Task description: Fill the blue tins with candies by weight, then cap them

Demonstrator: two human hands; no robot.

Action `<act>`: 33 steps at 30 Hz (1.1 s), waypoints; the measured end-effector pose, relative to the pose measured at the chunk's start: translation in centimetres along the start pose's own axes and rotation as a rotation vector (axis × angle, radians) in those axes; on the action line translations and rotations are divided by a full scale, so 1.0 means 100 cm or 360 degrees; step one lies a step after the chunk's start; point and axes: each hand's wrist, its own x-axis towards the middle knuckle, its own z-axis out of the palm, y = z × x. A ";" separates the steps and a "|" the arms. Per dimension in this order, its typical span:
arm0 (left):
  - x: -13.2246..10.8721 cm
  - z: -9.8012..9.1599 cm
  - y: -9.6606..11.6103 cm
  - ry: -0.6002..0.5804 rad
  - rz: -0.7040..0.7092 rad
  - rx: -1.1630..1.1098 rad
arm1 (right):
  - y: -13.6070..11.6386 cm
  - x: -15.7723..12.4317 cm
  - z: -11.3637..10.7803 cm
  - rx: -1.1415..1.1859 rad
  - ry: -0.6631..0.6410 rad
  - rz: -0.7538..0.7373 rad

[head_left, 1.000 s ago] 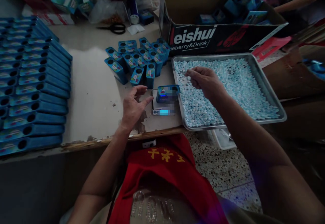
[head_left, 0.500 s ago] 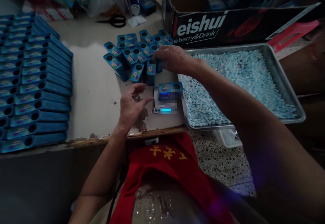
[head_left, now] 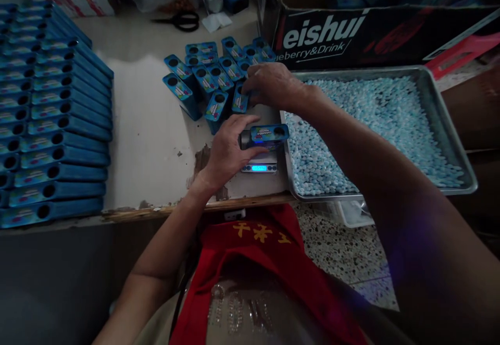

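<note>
Left hand (head_left: 228, 149): wrapping thumb and fingers narrowly around the left end of the blue tin (head_left: 270, 133).
Blue tin: sitting on the scale (head_left: 260, 163), at the table's (head_left: 148, 126) front edge, just beside the tray (head_left: 371, 70).
Right hand (head_left: 269, 84): reaching over the upright tins (head_left: 213, 76), fingertips bending down onto one; grip cannot be told.
Tray: holding pale blue pellets (head_left: 390, 115), right of the scale.
Stacked tins (head_left: 54, 115): lying in rows at far left.
</note>
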 end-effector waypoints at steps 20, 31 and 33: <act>-0.094 -0.103 -0.001 0.0438 -0.0542 0.0192 | -0.033 -0.153 0.002 -0.0243 0.0068 0.0198; -0.035 -0.187 -0.029 0.0560 -0.0392 0.0534 | -0.012 -0.174 -0.007 -0.0252 0.0758 0.0679; 0.001 -0.220 -0.049 0.0608 -0.0317 0.0600 | 0.003 -0.169 -0.004 -0.0311 0.0859 0.0804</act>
